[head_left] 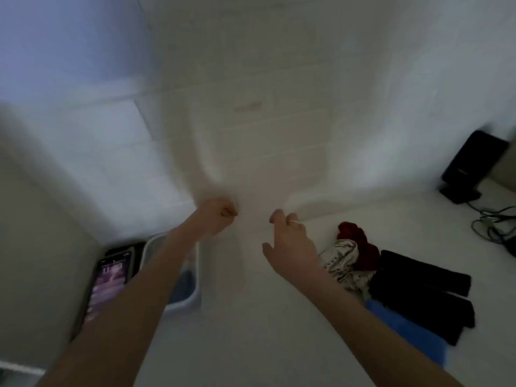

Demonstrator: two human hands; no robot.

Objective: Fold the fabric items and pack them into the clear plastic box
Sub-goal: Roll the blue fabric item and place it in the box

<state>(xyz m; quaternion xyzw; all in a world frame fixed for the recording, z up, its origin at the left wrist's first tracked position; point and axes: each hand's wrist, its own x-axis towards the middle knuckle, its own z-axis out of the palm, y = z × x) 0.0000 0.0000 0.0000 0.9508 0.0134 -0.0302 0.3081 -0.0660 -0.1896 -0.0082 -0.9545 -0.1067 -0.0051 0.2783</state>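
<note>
A large white fabric [251, 121] is held up in front of me, blurred, filling the middle of the view. My left hand [220, 216] is a fist clenched on its lower edge. My right hand [287, 241] grips the same edge a little to the right, fingers curled into the cloth, thumb spread apart. Creases fan out upward from both hands. The clear plastic box [195, 275] stands at lower left, partly under my left forearm, with something dark blue inside.
A lit phone [109, 283] lies left of the box. On the right of the white surface lie a red cloth [357, 247], a white patterned cloth [343, 266], black items [418, 289] and a blue one [405, 328]. A black device [472, 163] and cables [497, 227] sit at far right.
</note>
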